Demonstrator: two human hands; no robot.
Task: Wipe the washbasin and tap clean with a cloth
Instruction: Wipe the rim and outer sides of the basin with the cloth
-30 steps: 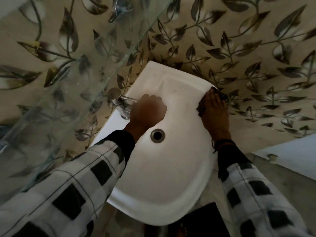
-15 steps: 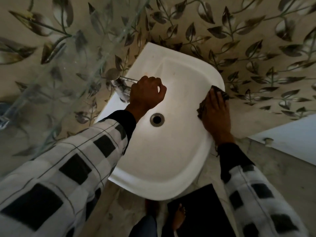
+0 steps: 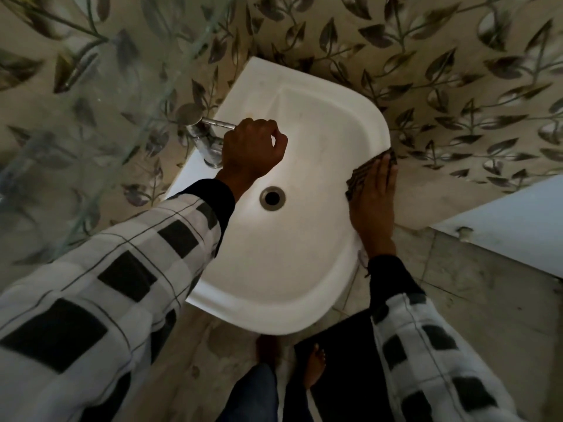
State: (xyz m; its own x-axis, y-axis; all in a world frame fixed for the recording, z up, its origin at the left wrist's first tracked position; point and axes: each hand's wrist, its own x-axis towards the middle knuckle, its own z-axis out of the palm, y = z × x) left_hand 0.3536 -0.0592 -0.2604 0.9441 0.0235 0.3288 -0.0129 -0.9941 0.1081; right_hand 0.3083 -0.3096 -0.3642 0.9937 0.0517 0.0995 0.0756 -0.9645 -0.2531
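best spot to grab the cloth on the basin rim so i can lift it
Pinch the cloth at its bunched edge left of the right hand, coming from the bowl side of the washbasin; that part sticks out free, while the rest lies flat under the palm.

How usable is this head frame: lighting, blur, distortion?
Head view: dim overall, only the white ceramic washbasin bright; wide-angle bending at edges; checked sleeve soft; left hand on the chrome tap and right hand on the dark cloth readable.
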